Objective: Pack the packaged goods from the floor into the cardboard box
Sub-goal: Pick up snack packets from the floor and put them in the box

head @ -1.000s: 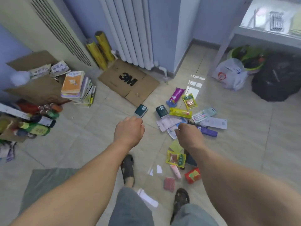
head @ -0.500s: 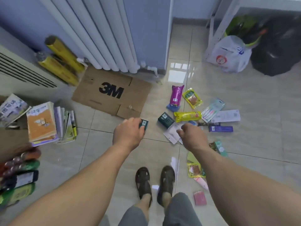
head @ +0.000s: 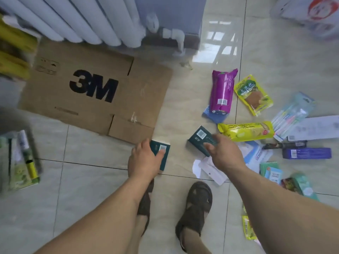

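Two dark green small boxes lie on the tiled floor. My left hand (head: 145,160) closes around the left green box (head: 161,151), fingers over its top. My right hand (head: 223,153) grips the right green box (head: 200,138) at its near end. A flattened cardboard box printed "3M" (head: 95,92) lies on the floor behind them, by the radiator. Scattered to the right are a purple packet (head: 222,92), a yellow-green snack bag (head: 253,94), a long yellow packet (head: 247,132), a toothbrush pack (head: 291,114) and a blue box (head: 306,153).
A white radiator (head: 82,21) runs along the back wall. Yellow rolls (head: 12,50) lean at the far left. Books and a yellow marker (head: 23,162) lie at the left edge. My sandalled feet (head: 194,209) stand below. White papers (head: 211,169) and more packets (head: 271,171) lie lower right.
The view has dropped closer to the floor. My left hand has closed on the left green box and my right hand has moved left onto the other green box.
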